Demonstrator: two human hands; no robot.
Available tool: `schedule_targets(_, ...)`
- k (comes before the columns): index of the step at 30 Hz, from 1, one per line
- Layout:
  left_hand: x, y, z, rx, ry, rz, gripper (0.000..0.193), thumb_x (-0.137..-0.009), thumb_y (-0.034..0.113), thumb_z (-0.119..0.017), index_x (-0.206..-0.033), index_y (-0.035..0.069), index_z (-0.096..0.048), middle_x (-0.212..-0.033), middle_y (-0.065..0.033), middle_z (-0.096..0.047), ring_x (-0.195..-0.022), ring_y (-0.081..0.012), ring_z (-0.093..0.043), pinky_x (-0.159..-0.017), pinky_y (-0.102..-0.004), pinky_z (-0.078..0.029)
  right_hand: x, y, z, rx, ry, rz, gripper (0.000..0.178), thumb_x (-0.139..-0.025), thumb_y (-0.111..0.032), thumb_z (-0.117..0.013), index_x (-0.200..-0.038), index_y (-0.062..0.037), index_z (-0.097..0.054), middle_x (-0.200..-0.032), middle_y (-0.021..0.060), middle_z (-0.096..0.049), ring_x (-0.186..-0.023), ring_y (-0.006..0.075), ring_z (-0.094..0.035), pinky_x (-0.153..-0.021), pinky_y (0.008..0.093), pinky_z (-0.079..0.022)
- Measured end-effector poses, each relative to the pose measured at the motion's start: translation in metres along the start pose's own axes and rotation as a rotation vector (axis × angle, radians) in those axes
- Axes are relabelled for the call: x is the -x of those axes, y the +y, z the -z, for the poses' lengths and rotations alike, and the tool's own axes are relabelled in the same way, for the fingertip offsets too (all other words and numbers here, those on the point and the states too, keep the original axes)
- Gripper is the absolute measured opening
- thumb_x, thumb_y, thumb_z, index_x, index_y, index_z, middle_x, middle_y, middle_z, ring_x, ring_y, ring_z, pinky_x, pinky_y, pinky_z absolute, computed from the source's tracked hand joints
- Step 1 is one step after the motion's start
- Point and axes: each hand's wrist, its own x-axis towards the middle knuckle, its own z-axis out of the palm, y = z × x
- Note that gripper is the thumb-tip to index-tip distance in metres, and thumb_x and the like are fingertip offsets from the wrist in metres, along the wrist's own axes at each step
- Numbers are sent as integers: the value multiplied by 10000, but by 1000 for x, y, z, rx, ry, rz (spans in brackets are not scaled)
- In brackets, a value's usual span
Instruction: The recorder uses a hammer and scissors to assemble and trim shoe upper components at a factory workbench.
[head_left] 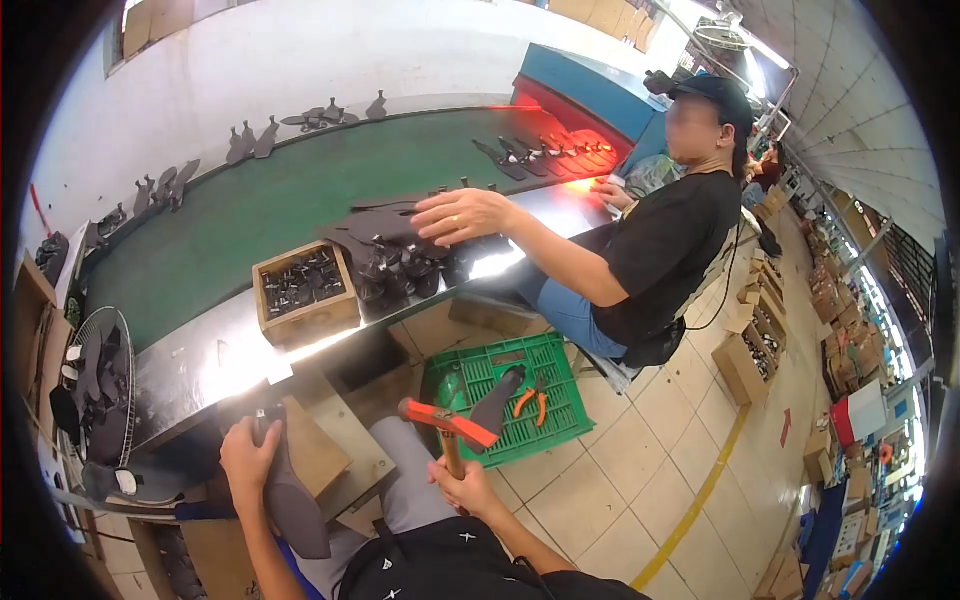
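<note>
My left hand (248, 462) is closed around the heel end of a dark grey insole (297, 505), beside a small dark fitting at its top. The insole hangs down along my forearm, next to a wooden block (312, 445). In my right hand (468, 494) is a hammer (450, 424), gripped by its wooden handle. Its orange-red head is raised over my lap, in front of a green plastic crate (580, 420). On the crate lie another dark insole (494, 405) and orange-handled pliers (531, 402).
A wooden box (305, 318) of small black fittings stands on the metal bench edge (200, 380). Beyond runs a green conveyor belt (210, 255). A seated co-worker (670, 240) reaches over a pile of insoles (385, 250). A wire basket (130, 400) stands at left.
</note>
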Motion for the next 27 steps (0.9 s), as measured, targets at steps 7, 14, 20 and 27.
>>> schedule_targets(7, -13, 8, 18, 371, 19, -281, 428, -842, 134, -674, -1254, 49, -597, -1290, -181, -614, -1203, -345, -578, -1040, -450, -417, 8, 10, -10, -1, -108, 261, 274, -921, -140, -679, -684, -71, -561, -517, -37, -455, -395, 58, -400, -377, 239, -285)
schedule_targets(14, -5, 10, 49, 160, 103, -144, 210, -872, 256, -694, -963, 67, -704, -955, -105, -712, -964, -276, -647, -968, -412, -403, 23, 7, 11, -244, -251, 269, 271, -886, -81, -648, -650, -40, -521, -586, 17, -505, -476, 90, -443, -439, 250, -327)
schedule_targets(20, -125, 37, 24, 328, 155, -181, 177, -917, 212, -611, -969, 45, -635, -896, -160, -694, -900, -358, -652, -790, -438, -498, 31, -22, 14, -272, -183, 202, 255, -902, -68, -618, -667, 4, -550, -556, 20, -480, -436, 89, -409, -418, 258, -330)
schedule_targets(27, -256, 31, -74, -420, -10, -406, 142, -794, 76, -605, -855, 74, -733, -892, -143, -718, -887, -345, -687, -760, -457, -567, 32, -20, 14, -132, -12, 273, 274, -908, -125, -652, -666, -23, -574, -507, -5, -463, -389, 78, -418, -381, 248, -310)
